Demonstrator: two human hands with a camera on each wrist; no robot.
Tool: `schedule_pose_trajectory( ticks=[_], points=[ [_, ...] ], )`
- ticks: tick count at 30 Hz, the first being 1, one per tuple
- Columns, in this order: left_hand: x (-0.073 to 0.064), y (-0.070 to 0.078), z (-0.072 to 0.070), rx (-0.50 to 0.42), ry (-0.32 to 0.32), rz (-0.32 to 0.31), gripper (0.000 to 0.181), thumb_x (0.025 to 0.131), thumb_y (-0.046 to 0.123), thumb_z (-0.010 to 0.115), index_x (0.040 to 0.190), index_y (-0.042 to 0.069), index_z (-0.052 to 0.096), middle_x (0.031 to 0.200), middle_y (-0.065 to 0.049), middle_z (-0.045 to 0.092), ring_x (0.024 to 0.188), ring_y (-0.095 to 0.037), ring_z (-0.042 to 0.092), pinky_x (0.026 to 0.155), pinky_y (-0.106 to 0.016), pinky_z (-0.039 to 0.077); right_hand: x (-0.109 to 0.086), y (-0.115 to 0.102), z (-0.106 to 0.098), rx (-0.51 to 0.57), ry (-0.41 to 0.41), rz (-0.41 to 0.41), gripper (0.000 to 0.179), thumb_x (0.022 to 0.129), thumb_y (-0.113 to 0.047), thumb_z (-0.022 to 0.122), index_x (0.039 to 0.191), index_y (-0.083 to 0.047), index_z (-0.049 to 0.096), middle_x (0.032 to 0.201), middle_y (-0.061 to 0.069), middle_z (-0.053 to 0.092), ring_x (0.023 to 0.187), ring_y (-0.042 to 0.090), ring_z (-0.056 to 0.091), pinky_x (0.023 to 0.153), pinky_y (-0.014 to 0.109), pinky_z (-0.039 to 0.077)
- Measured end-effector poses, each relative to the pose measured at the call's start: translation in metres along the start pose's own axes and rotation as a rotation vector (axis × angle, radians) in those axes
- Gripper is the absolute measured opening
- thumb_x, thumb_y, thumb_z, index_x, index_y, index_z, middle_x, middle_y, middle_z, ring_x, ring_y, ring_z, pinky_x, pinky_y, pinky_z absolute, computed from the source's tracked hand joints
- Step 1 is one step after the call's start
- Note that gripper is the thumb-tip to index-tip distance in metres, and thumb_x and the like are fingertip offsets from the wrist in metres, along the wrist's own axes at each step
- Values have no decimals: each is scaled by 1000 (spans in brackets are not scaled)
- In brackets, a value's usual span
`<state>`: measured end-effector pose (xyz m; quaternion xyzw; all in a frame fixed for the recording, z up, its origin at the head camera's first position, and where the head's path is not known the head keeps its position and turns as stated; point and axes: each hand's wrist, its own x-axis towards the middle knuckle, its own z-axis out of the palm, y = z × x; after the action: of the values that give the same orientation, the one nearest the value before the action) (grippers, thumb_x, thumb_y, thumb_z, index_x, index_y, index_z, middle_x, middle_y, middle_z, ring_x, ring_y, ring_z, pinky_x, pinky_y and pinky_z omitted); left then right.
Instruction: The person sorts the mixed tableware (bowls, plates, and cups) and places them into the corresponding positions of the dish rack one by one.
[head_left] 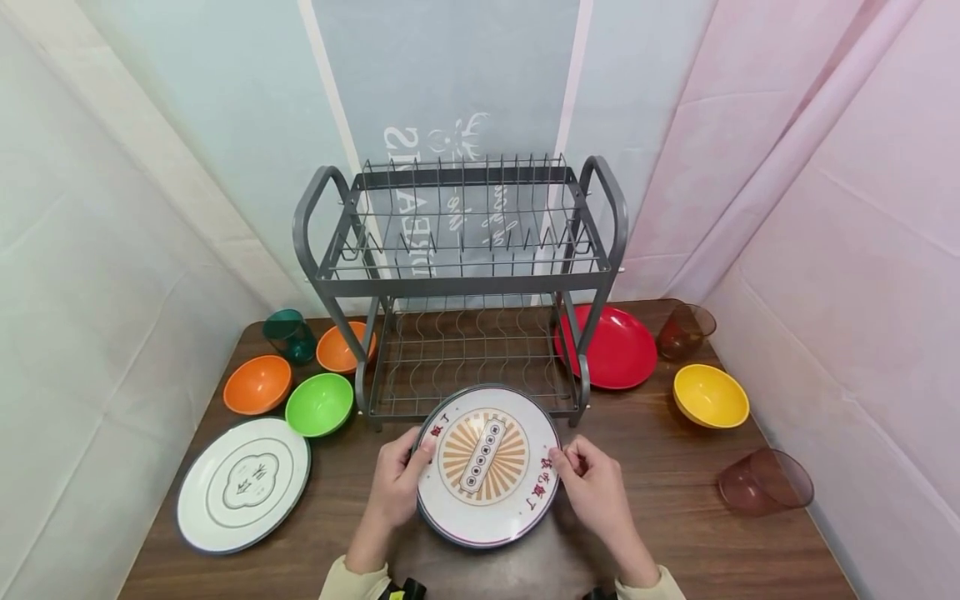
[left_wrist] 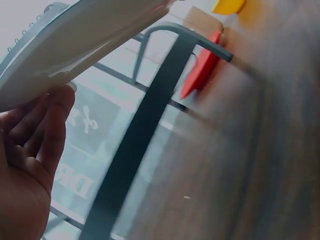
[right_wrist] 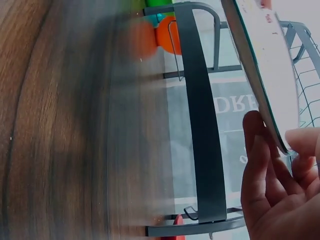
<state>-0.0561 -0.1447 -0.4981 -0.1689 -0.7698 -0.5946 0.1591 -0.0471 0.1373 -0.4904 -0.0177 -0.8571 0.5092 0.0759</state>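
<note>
A white plate (head_left: 517,500) with an orange sunburst design and red lettering is held up in front of the dish rack (head_left: 465,287). My left hand (head_left: 399,475) grips its left edge, thumb on top and fingers underneath, as the left wrist view shows from below. On the opposite edge, my right hand (head_left: 596,483) pinches the rim between thumb and fingers; the right wrist view has this plate edge (right_wrist: 267,75) side-on above the table. The rack has two wire tiers, with nothing standing in either.
On the left lie another white plate (head_left: 202,500), a green bowl (head_left: 320,406), two orange bowls (head_left: 257,385) and a teal cup (head_left: 290,336). To the right are a red plate (head_left: 618,350), a yellow bowl (head_left: 711,397), a brown cup (head_left: 684,332) and a tipped reddish cup (head_left: 763,483).
</note>
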Motion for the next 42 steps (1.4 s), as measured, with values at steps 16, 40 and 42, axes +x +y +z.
schedule_pose_trajectory(
  ticks=[16,40,42],
  points=[
    [27,34,-32,96,154,367,22,83,-11,53,96,-1,68,77,-7,65,64,-10,56,56,-22,46,-3,17,-4,82,9,-78,35,90,-7,74,68,-17,49,71,-3,70,59,16,65,51,23,45],
    [95,102,-60,-470,787,535,41,85,-3,34,116,-20,55,99,-29,64,79,-26,66,71,-29,55,-4,47,-28,-187,24,17,30,91,-9,73,70,-17,52,65,-9,58,58,8,51,54,24,43],
    [103,112,-62,-595,828,541,48,86,-2,35,130,-16,49,117,-36,57,96,-35,64,84,-38,54,-3,48,-31,-199,29,15,30,92,-10,72,71,-17,52,65,-8,58,59,8,51,53,24,43]
  ],
)
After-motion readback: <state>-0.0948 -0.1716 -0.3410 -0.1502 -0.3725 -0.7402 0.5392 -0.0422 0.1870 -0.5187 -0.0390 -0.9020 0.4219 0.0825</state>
